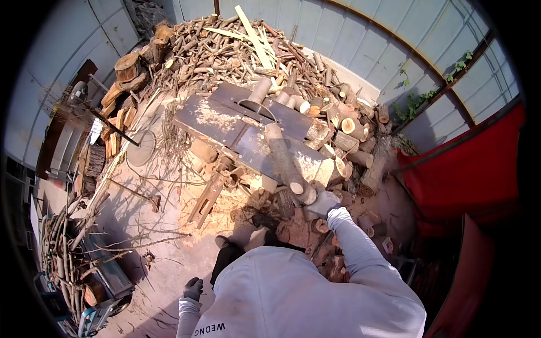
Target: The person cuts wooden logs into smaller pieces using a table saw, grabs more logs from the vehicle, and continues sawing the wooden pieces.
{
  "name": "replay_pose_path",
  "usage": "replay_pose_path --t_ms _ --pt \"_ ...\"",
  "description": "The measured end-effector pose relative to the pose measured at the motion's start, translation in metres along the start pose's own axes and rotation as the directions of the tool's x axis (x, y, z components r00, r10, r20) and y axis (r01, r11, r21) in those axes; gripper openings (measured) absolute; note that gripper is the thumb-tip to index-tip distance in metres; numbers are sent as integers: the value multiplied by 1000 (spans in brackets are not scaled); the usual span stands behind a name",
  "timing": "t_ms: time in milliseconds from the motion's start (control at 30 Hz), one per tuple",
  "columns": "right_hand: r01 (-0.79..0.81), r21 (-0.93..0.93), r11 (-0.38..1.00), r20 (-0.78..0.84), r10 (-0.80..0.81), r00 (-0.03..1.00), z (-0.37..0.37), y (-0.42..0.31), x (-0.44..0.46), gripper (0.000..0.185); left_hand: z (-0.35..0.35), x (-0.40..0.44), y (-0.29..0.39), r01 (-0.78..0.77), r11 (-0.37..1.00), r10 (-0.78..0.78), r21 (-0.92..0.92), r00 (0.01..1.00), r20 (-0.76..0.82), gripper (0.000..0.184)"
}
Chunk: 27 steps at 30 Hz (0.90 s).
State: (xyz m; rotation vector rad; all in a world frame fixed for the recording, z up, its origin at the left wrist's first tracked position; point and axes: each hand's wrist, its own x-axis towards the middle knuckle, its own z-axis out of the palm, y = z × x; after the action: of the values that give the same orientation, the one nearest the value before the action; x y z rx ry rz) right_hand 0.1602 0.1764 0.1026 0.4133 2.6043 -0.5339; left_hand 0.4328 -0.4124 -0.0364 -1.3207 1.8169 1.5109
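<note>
My right hand (324,204), in a grey glove, is closed on the near end of a log (280,153). The log lies across a dark metal saw table (248,147), its far end close to the arc of a circular saw blade (258,108). Beyond the blade, another cut log piece (260,90) rests at the table's far side. Low on my left, my left hand (193,288), in a dark glove, hangs beside my body with its fingers curled and nothing visible in them. Sawdust (211,116) covers parts of the tabletop.
Cut logs (346,141) are heaped right of the table, with a large pile of firewood (197,56) behind. A standing fan (73,98) is at left. Branches (67,265) fill a cart at lower left. Red sheeting (468,174) hangs at right.
</note>
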Motion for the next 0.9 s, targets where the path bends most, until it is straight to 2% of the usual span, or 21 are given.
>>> replay_pose_path --t_ms 100,133,200,233,267,300,367,400,433,467,500,567,633,700,767,800,833,900 --pt "-108 144 984 -57 117 991 8 -22 -6 67 -13 19 36 -155 986 157 -57 987 38 43" --pt "-110 146 983 -63 120 991 8 -29 -9 67 -18 31 41 -202 958 227 -205 969 103 42" --pt "-137 289 947 -120 178 977 4 -45 -21 69 -25 52 42 -189 948 228 -256 965 132 42" --pt "-143 294 945 -128 187 974 2 -49 -22 69 -29 60 46 -170 936 226 -307 961 158 42" --pt "-153 294 943 -139 201 970 -3 -51 -22 69 -33 69 39 -165 948 215 -271 963 164 42" --pt "-168 291 942 -141 216 966 -4 -52 -25 69 -38 78 32 -93 946 161 -310 967 200 42" --pt "-214 250 944 -145 255 956 6 -58 -29 67 -40 63 38 -106 994 105 8 989 107 42" --pt "-196 219 956 -163 234 958 9 -65 -40 67 -48 61 41 -87 992 77 95 992 103 43" --pt "-178 186 966 -180 212 961 11 -74 -49 67 -57 64 37 -82 995 75 61 991 112 40" --pt "-137 173 975 -117 159 980 7 -85 -60 68 -69 67 38 -68 995 58 69 989 140 36" --pt "-149 173 974 -119 171 978 17 -92 -58 68 -80 70 36 -48 996 34 76 986 166 33" --pt "-143 39 989 -163 148 976 47 -108 -48 70 -101 80 34 -2 991 -20 134 987 162 28" --pt "-190 23 981 -47 191 980 59 -136 -39 72 -122 93 42 15 981 -51 196 982 184 28" --pt "-268 -3 963 -79 267 961 78 -147 -28 73 -141 107 56 -45 967 -8 251 978 206 30" --pt "-331 4 944 -119 329 937 76 -154 -26 74 -162 133 65 -26 998 15 50 981 196 33" --pt "-365 80 927 -82 372 925 62 -160 -34 71 -169 137 75 8 1000 -10 14 987 160 37" --pt "-405 117 907 -160 420 893 72 -150 -27 70 -173 136 87 -46 998 41 36 990 133 37" --pt "-445 233 865 -130 481 867 54 -157 -33 68 -190 158 91 -63 993 80 -98 981 179 35"
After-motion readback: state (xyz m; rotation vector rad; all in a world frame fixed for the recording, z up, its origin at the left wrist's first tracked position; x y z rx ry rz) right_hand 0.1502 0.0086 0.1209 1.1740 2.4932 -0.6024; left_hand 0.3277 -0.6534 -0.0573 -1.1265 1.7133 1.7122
